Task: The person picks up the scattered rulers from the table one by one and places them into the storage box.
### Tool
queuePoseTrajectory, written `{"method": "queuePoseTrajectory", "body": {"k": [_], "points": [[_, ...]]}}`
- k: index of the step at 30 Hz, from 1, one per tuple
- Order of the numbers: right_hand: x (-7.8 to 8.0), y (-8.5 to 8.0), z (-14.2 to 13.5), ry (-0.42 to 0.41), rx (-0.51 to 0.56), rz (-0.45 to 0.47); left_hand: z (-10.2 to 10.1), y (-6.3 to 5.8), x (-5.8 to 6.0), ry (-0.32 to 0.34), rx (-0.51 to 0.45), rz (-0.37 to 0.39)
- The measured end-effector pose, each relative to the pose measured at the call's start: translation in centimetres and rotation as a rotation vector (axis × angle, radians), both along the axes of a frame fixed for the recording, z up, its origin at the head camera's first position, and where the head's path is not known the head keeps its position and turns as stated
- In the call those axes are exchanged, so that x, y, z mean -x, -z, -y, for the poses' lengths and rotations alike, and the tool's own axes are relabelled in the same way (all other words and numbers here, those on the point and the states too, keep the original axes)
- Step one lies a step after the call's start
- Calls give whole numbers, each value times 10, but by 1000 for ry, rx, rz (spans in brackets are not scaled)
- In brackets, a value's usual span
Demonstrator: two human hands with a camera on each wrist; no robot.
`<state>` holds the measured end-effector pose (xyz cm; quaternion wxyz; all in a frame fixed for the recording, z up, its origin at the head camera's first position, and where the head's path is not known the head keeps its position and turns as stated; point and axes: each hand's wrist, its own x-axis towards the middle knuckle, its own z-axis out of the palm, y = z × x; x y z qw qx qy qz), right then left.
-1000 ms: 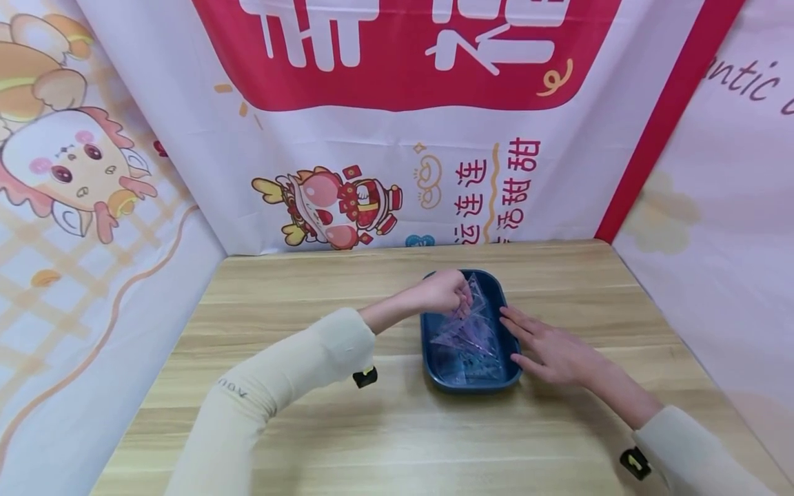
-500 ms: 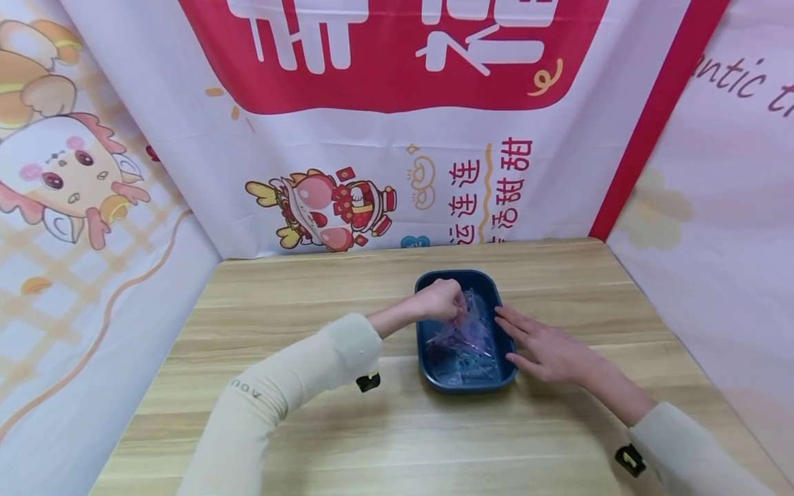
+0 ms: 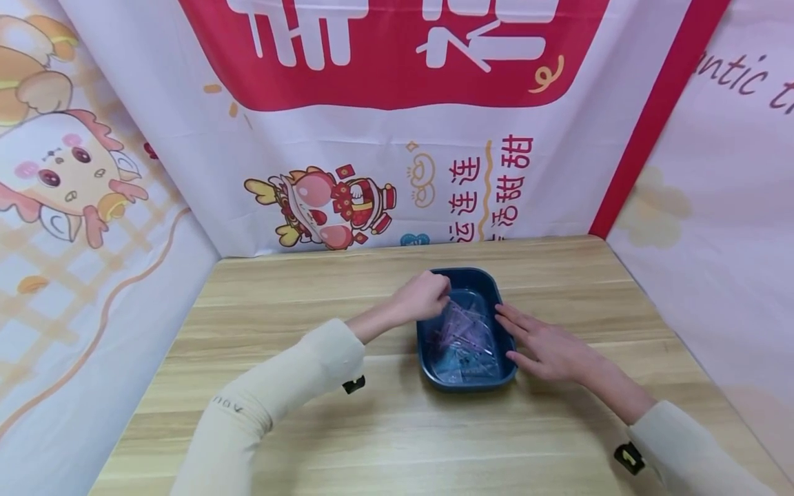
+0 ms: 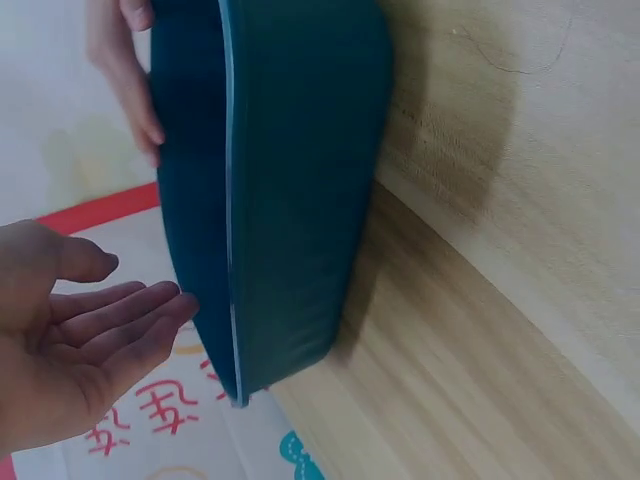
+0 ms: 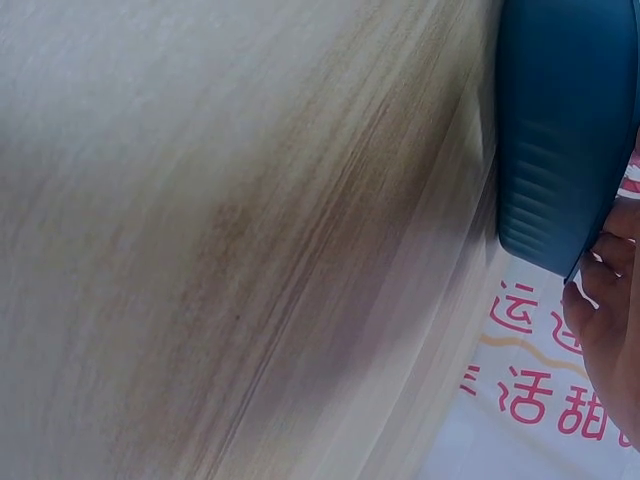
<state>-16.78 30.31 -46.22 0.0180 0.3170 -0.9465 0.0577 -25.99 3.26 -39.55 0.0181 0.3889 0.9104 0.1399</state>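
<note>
Inside the dark blue rounded bin [image 3: 466, 390] lie clear plastic pieces [image 3: 465, 331] with purple and blue tints, some looking like set squares. My left hand [image 3: 424, 296] hovers over the bin's left rim. In the left wrist view the left hand [image 4: 90, 335] has loosely bent fingers and a thumb apart from them, with nothing held. My right hand [image 3: 548, 348] rests its extended fingers on the bin's right rim. The right wrist view shows the right hand's fingers [image 5: 605, 275] at the rim, partly cut off by the frame edge.
The bin stands on a wood-grain table [image 3: 298, 296]. A printed cloth backdrop [image 3: 372, 138] hangs behind the table, with more printed cloth at both sides. A dark wrist device [image 3: 354, 384] shows below the left sleeve, another device [image 3: 629, 457] by the right sleeve.
My left hand held a clear triangular set square upright over the bin, lowered it among the other pieces, let go and drew back left. The right hand stays at the rim.
</note>
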Motion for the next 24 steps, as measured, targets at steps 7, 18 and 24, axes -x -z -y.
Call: {"method": "queuePoseTrajectory", "body": {"k": [7,18,24], "points": [[3,2,-3,-21,-6,-6,36,3,-5,-124,-6,47],[4,-6,-16,34,19,-1,110,11,-14,-351,-140,-20],[18,-29,-33,145,144,-134,145,11,-16,-424,-141,-225]]}}
